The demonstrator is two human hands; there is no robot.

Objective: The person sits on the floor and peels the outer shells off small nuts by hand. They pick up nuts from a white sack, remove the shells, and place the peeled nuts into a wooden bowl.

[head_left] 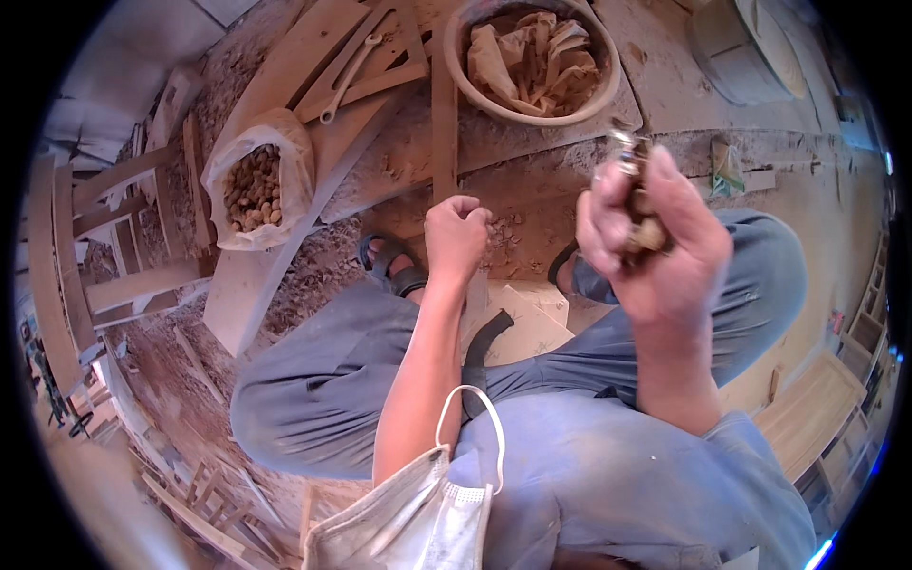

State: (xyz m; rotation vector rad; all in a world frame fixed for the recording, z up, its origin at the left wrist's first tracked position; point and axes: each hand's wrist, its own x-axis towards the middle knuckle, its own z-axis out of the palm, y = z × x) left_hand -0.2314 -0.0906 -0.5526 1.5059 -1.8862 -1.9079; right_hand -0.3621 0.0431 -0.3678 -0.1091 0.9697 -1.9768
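My right hand (655, 223) is raised on the right, its fingers closed around a small shiny metal piece (623, 141) and some brown roundish lumps (648, 234). Motion blurs this hand, so the exact kind of what it holds is unclear. Lower and further left, my left hand (456, 228) hovers above the floor between my knees with its fingers curled in. Whether anything sits inside those fingers is hidden. A white sack (302, 152) stands open at the left, filled with brown nut-like pieces (252, 190) similar in colour to the lumps.
Ahead is a round tub (608, 90) holding crumpled brown sheets (532, 62). A wrench-like tool (350, 78) lies on boards. Wooden frames (123, 237) crowd the left. At the back right stands a pale drum (741, 57). A face mask (404, 518) hangs near my lap.
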